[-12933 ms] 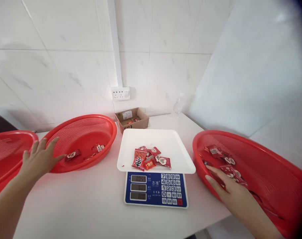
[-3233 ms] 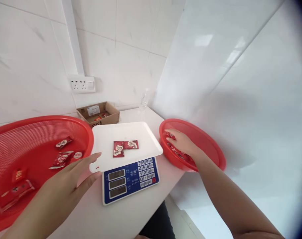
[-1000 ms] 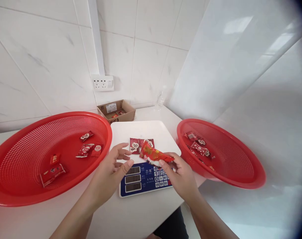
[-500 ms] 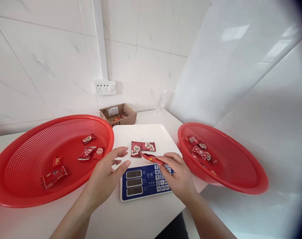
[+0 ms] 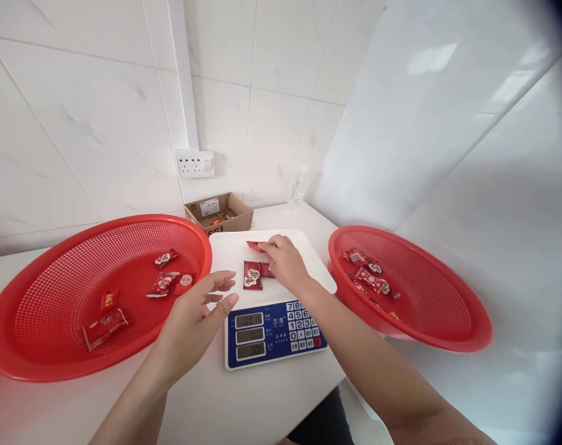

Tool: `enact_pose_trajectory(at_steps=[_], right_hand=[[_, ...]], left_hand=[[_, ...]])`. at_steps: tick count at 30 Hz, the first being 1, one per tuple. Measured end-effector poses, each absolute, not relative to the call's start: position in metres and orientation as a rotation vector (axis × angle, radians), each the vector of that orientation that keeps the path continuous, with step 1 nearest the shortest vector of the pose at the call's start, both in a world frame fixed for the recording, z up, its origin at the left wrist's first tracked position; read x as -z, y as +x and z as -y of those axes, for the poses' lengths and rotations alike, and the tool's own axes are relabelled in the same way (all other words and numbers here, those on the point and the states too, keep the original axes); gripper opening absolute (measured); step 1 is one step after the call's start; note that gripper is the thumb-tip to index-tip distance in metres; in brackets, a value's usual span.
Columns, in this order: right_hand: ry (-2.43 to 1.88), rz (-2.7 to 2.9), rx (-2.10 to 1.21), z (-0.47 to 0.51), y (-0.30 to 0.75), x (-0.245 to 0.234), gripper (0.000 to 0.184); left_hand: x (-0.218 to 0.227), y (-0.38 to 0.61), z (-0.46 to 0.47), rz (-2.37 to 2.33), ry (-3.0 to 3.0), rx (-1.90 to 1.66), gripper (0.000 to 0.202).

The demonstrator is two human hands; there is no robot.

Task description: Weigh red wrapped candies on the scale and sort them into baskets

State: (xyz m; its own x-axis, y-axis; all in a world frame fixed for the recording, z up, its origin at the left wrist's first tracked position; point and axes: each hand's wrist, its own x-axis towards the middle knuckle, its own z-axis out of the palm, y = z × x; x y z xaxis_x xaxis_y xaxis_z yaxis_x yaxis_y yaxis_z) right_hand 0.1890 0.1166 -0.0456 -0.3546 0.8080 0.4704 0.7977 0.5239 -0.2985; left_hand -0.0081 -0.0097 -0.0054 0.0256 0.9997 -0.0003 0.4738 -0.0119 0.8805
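A blue electronic scale [image 5: 275,334] with a white weighing tray [image 5: 230,250] stands between two red mesh baskets. My right hand [image 5: 285,263] reaches over the tray and pinches a red snack packet [image 5: 254,245] near the tray's far side. Another red packet [image 5: 252,275] lies on the tray just left of that hand, partly covered by it. My left hand [image 5: 198,312] hovers with its fingers apart at the tray's near left corner and holds nothing.
The left red basket [image 5: 40,352] holds several red packets, and so does the right red basket [image 5: 448,334]. An open cardboard box [image 5: 219,212] stands at the wall behind the scale, under a wall socket [image 5: 196,164]. The counter edge runs close in front.
My right hand has carried the red packet from above the scale's keypad forward over the tray to its far side. My left hand has stayed near the tray's left corner.
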Motion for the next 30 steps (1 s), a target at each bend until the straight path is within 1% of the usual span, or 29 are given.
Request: enact_pose_trajectory(at_steps=[3,5,10,17,20,23,27,30], right_hand=[[-1.298,2.316,-0.168,-0.118,0.184,0.056,0.032],[-1.295,2.324,-0.208,-0.116,0.185,0.062,0.034],[-1.276,2.369,-0.226,-0.104,0.193,0.062,0.040],[-1.196,2.429,-0.210,-0.079,0.200,0.053,0.043],[-1.243,2.316,-0.199,-0.071,0.204,0.050,0.037],[-1.387,2.208,-0.229,-0.063,0.212,0.047,0.032],[-1.511,2.231,-0.359,-0.052,0.219,0.043,0.032],[-1.536,2.248,-0.371,-0.047,0.221,0.041,0.029]], left_hand=[[0.006,-0.009,0.009,-1.538,1.577,-0.931,0.046],[0.006,-0.010,0.009,-1.534,1.583,-0.936,0.045],[0.006,-0.011,0.008,-1.531,1.614,-0.928,0.042],[0.007,-0.012,0.007,-1.527,1.654,-0.911,0.042],[0.006,-0.012,0.007,-1.534,1.672,-0.903,0.042],[0.007,-0.012,0.008,-1.546,1.712,-0.882,0.039],[0.020,-0.008,0.006,-1.450,2.023,-0.751,0.037],[0.036,0.000,0.003,-1.397,2.383,-0.601,0.046]])
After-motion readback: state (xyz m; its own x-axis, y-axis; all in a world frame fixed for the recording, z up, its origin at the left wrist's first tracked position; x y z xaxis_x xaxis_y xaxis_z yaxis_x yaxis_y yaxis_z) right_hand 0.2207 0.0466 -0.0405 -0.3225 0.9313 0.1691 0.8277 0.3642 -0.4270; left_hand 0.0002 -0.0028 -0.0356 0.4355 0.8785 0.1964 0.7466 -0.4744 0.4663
